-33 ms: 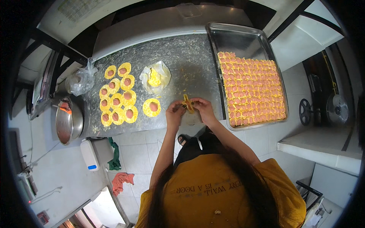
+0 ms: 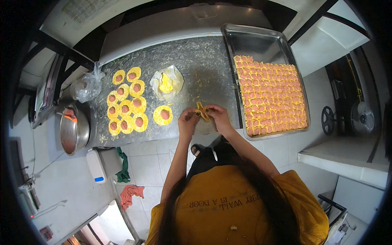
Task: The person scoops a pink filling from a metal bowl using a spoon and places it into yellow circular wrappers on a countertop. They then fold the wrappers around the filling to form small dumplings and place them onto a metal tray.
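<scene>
Between the fingertips of both hands, just above the near edge of the speckled grey worktop [image 2: 196,53], is a dumpling [image 2: 201,108] with a yellow wrapper folded up around pink filling. My left hand [image 2: 187,121] pinches its left side; my right hand [image 2: 220,119] grips the right side. To the left lies a single round yellow wrapper [image 2: 157,115] topped with a ball of pink filling. Farther left, several more filled wrappers [image 2: 137,102] lie flat in a cluster, some overlapping. A large metal tray [image 2: 255,38] on the right holds tight rows of open-topped dumplings [image 2: 271,98].
Yellow shreds sit on crumpled pale paper [image 2: 174,87] behind the single wrapper. At the left edge are a clear plastic bag [image 2: 87,86] and a metal bowl [image 2: 83,132] of pink filling with an orange-edged tool [image 2: 70,118]. Cloths [image 2: 130,195] lie below, left.
My right fingers have shifted very slightly at the dumpling's edge. Everything else looks the same.
</scene>
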Demonstrator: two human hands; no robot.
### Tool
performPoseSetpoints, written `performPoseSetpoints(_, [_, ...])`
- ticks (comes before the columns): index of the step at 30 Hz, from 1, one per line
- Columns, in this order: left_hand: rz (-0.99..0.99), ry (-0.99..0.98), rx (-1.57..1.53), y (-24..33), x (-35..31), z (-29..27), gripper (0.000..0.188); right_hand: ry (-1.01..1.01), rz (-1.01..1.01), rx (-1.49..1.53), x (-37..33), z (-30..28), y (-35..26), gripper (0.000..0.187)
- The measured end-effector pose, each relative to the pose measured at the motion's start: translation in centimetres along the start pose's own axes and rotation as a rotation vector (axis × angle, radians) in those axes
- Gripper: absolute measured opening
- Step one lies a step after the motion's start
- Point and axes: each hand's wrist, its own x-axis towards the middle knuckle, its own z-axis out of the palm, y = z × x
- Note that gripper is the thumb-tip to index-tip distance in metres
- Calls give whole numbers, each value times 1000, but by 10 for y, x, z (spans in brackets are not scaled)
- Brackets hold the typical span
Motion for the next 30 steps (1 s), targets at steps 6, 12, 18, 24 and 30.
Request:
performPoseSetpoints(6, [-37,109,-165,6,-10,8,12,-61,-44,163,-17,13,-30,43])
performPoseSetpoints(12, [24,-32,9,6,-20,2,24,-41,-26,-292,-16,-7,-28,37])
performPoseSetpoints(18, [139,-54,491,7,-23,0,44,-84,-143,-641,-15,-12,-35,32])
performPoseSetpoints(24, [248,-124,764,13,-25,7,46,-152,-227,-891,-18,-10,-42,35])
performPoseSetpoints(30, [251,-79,700,25,-28,16,35,-171,-441,-1028,-21,-8,-48,39])
